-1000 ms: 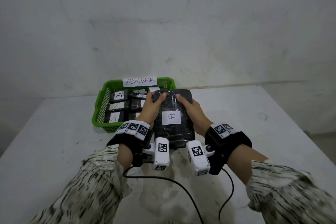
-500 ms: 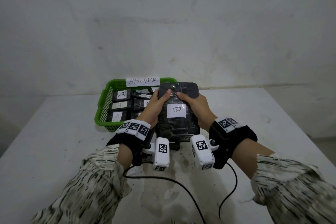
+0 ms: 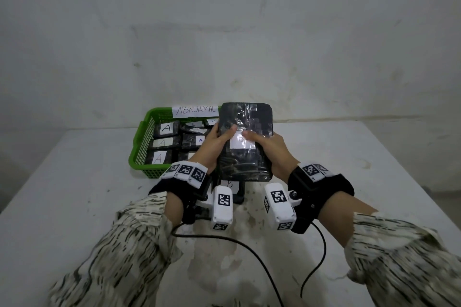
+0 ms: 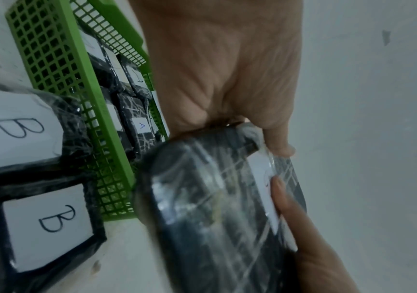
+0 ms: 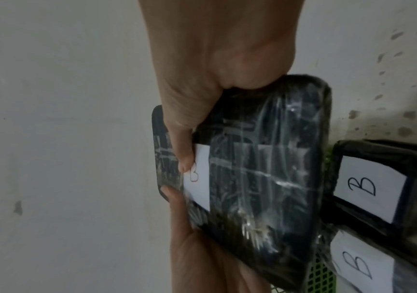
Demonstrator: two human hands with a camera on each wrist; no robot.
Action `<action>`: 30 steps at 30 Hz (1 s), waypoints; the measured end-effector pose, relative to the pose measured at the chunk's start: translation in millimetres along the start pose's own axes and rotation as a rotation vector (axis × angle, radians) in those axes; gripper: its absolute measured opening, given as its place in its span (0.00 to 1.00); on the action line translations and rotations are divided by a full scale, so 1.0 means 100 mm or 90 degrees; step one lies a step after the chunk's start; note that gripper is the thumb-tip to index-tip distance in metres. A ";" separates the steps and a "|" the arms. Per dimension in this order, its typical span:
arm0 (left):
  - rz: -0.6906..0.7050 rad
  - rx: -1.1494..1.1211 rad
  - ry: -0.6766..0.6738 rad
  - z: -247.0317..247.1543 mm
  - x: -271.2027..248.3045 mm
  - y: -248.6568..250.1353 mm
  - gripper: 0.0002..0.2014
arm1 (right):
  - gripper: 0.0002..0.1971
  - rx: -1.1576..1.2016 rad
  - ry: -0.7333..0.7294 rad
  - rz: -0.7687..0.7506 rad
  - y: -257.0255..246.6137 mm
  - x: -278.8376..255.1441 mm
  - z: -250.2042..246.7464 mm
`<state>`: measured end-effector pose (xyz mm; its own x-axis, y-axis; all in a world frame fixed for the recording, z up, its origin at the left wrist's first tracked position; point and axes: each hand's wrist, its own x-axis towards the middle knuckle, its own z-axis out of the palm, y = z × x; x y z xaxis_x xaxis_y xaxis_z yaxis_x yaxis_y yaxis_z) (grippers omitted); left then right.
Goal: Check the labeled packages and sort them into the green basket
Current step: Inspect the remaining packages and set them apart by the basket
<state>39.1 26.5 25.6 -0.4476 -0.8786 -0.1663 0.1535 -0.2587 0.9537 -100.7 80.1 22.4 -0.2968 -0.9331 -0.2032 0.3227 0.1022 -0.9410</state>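
Both hands hold a black plastic-wrapped package up off the table, tilted toward me. Its white label carries a B partly under the thumbs. My left hand grips its left edge and my right hand grips its right edge, thumbs on the front. The same package fills the left wrist view and shows again in the right wrist view. The green basket stands behind on the left, tagged ABNORMAL, with several black packages labeled A inside.
Two more black packages labeled B lie on the white table just below the held one, beside the basket's near wall. A black cable runs across the table near me. A pale wall stands behind.
Both hands have lifted the B package higher and tipped it more upright. The thumbs slid down from its top onto the label.
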 end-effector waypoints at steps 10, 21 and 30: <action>0.020 -0.023 0.041 -0.07 -0.01 -0.04 0.22 | 0.24 -0.057 -0.098 0.038 -0.06 0.07 0.04; 0.009 -0.037 0.003 -0.05 -0.07 -0.10 0.29 | 0.28 -0.086 -0.076 0.036 -0.04 0.06 -0.05; -0.027 -0.033 -0.100 -0.09 -0.15 -0.14 0.36 | 0.25 -0.034 -0.054 0.022 0.03 -0.01 -0.13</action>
<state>51.5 39.5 12.9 -0.5864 -0.7939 -0.1611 0.1751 -0.3184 0.9316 -111.3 86.4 15.8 -0.2077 -0.9543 -0.2147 0.2827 0.1516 -0.9472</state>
